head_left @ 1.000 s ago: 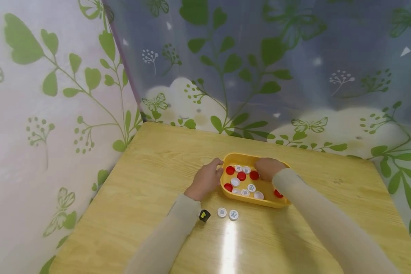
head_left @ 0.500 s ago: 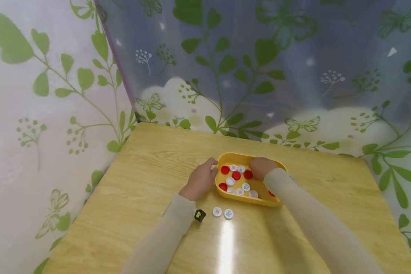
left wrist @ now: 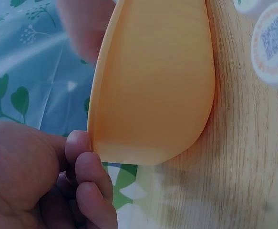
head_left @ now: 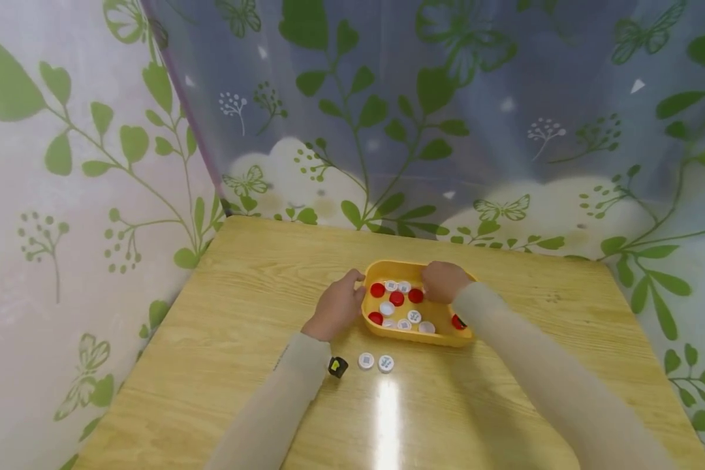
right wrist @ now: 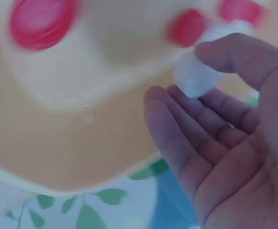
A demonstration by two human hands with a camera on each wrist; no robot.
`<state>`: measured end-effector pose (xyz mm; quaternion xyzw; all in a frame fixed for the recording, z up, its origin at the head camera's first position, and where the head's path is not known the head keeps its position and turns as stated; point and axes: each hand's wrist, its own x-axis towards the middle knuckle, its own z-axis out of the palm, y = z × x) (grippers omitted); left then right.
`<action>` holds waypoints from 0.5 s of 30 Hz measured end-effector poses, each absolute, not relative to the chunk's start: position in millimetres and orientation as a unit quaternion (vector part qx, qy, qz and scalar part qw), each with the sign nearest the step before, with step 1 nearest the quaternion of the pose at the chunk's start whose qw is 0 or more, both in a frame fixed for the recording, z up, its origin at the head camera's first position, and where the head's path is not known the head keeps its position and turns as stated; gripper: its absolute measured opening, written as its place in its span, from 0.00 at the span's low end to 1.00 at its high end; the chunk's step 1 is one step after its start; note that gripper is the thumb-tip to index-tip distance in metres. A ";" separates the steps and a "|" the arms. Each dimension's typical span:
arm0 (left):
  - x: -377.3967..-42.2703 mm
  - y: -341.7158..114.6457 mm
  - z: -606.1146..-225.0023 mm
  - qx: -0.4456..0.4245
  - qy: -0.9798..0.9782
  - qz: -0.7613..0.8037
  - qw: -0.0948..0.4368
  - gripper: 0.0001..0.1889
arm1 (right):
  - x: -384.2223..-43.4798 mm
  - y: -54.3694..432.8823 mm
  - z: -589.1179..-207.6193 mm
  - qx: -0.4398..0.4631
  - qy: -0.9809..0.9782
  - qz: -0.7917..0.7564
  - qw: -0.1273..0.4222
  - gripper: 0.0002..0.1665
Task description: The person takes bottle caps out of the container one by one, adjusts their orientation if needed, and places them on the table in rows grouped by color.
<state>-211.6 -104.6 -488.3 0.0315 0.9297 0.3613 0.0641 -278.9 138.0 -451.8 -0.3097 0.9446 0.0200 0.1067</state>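
Note:
A yellow plastic tray stands on the wooden table with several red caps and white caps in it. My left hand grips its left end; in the left wrist view the curled fingers meet the rim of the tray. My right hand reaches into the back right of the tray. The right wrist view shows it pinching a white cap between thumb and fingers, blurred. From the head view that cap is hidden by the hand.
Two white printed caps, one on the left and one on the right, lie on the table before the tray. A small black device sits at my left wrist. Leaf-patterned curtains border the table behind and at the sides.
The head view has shifted, so the scene sits further left in it. My left hand keeps its grip on the tray; my right hand stays inside the tray's back right with little movement.

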 end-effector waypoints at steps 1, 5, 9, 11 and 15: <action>-211.5 -104.1 -488.2 0.032 0.930 0.361 0.065 0.18 | -272.8 137.1 -440.6 -0.304 0.946 0.000 0.113 0.10; -210.5 -103.5 -487.1 0.029 0.929 0.362 0.071 0.18 | -247.8 141.3 -413.2 -0.313 0.943 -0.067 0.089 0.17; -209.8 -103.3 -485.3 0.025 0.928 0.363 0.080 0.19 | -207.1 144.9 -398.2 -0.343 0.931 -0.122 0.042 0.04; -210.2 -103.0 -484.7 0.026 0.929 0.360 0.081 0.19 | -185.1 146.1 -399.3 -0.353 0.922 -0.154 0.024 0.02; -209.6 -103.3 -483.2 0.030 0.929 0.361 0.079 0.18 | -145.4 146.4 -419.0 -0.375 0.906 -0.195 0.020 0.10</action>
